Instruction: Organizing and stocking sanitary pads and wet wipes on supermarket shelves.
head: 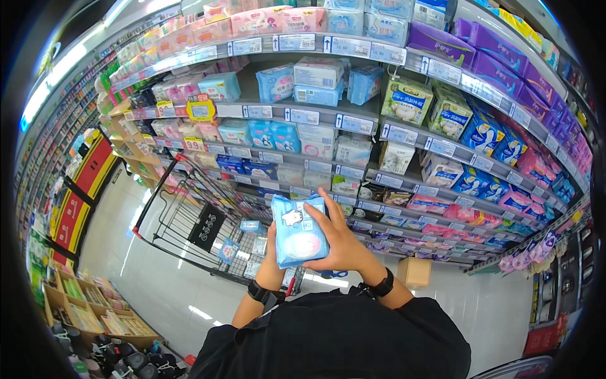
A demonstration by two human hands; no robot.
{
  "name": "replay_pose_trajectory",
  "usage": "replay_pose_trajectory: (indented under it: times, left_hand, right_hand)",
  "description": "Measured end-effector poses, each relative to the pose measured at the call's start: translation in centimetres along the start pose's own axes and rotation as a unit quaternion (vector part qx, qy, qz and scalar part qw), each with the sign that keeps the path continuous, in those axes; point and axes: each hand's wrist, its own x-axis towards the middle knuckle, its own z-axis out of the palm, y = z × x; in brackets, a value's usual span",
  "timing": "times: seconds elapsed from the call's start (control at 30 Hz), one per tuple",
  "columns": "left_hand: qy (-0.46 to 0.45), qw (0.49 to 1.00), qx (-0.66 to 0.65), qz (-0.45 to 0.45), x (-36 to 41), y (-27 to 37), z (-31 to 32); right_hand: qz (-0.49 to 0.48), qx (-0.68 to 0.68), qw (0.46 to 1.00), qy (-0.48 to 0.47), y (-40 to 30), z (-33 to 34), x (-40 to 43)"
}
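A light blue plastic pack of sanitary pads [299, 237] is held up in front of my chest, its printed face towards the camera. Around its right side my right hand [337, 232] is spread, fingers on the front and edge. My left hand [272, 256] supports the lower left side, most of its fingers hidden behind the pack. Black bands circle both wrists. Left of my hands stands a wire shopping cart [215, 270] holding several small blue and white packs, among them a blue pack [229, 250].
Store shelves [272, 111] of pads in packs and boxes curve across the front. A cardboard box [414, 271] stands on the floor near the shelf base. At lower left is a wooden display bin [83, 331]; red and yellow display panels [71, 222] stand farther left.
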Motion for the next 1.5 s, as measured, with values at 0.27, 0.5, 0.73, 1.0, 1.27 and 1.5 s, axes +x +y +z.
replay_pose_trajectory:
  times: [0.27, 0.5, 0.73, 1.0, 1.27, 1.5]
  left_hand:
    - [-0.019, 1.0, 0.005, 0.02, 2.3, 1.6, 0.0]
    - [0.081, 0.989, 0.111, 0.056, 2.8, 3.4, 2.0]
    - [0.069, 0.896, 0.4, 0.182, 4.4, 4.1, 3.6]
    - [-0.077, 0.743, 0.6, 0.285, 11.3, 7.3, 6.9]
    - [-0.018, 0.779, 0.562, 0.278, 19.7, 7.1, 8.6]
    - [0.08, 0.746, 0.57, 0.335, 21.9, 6.1, 9.7]
  right_hand:
    - [0.044, -0.041, 0.998, 0.023, 1.4, -0.8, 0.5]
    - [0.098, 0.0, 0.993, 0.066, 2.7, -0.9, 0.7]
    - [0.091, -0.036, 0.985, 0.141, 4.8, -2.3, 2.3]
    - [0.017, -0.084, 0.962, 0.26, 7.2, -6.6, 6.2]
    - [0.028, -0.073, 0.934, 0.35, 11.4, -8.9, 10.5]
    - [0.046, -0.12, 0.907, 0.4, 13.1, -9.2, 12.1]
